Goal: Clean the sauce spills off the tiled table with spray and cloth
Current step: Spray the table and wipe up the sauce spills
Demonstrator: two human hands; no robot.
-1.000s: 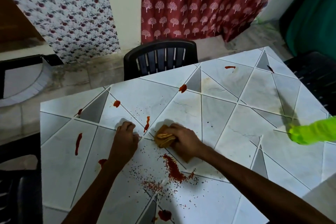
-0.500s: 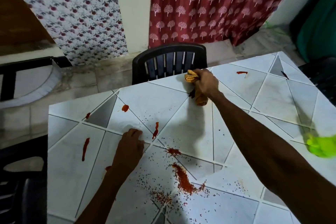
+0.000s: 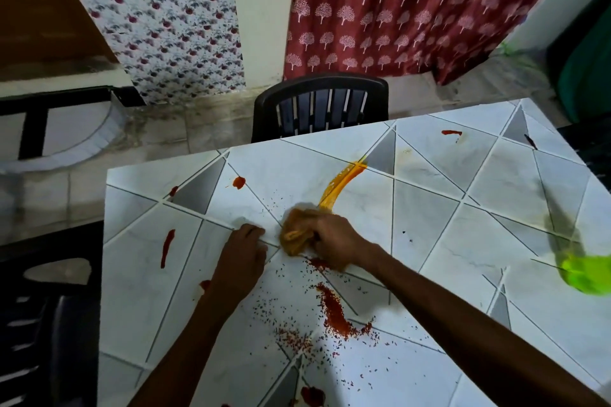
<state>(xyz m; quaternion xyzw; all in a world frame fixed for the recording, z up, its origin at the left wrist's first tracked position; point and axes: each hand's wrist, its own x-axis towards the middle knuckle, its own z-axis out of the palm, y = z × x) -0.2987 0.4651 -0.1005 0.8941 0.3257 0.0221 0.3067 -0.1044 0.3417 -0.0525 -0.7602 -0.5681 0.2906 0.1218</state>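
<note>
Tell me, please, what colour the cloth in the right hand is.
The cloth is orange-yellow, seen best in the head view.

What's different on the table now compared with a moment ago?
The right hand, gripping the cloth, swept back from the far edge of the table to beside the left hand. The red spot it wiped there is gone; an orange streak marks the path. The left hand, the green bottle and the other spills stayed put.
</note>
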